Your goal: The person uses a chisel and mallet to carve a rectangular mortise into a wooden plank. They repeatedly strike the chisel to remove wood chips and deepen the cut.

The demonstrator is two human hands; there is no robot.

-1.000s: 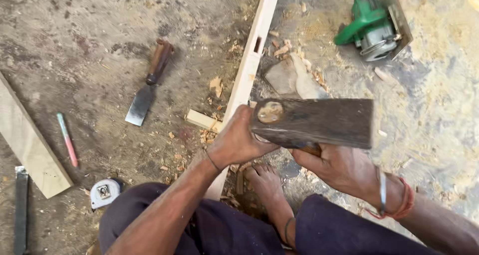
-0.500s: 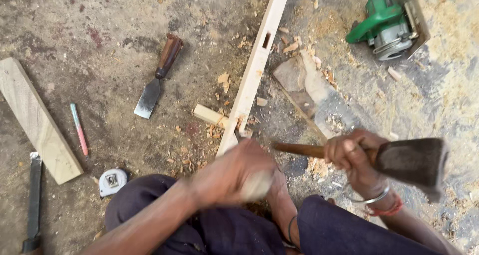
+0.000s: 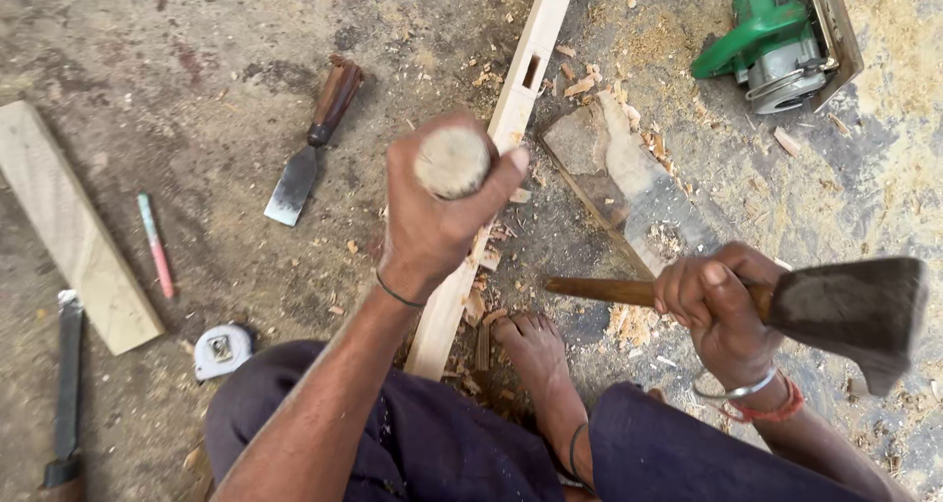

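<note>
The long wooden rail (image 3: 511, 139) is lying on the floor, pinned under the person's bare foot (image 3: 535, 350). Chiselling at the rail appears to be under way. The right hand (image 3: 712, 310) is gripping a mallet (image 3: 845, 310) out to the side; the left hand (image 3: 432, 217) is closing round a chisel handle (image 3: 452, 160) above the rail. Next, a square blow is needed.
</note>
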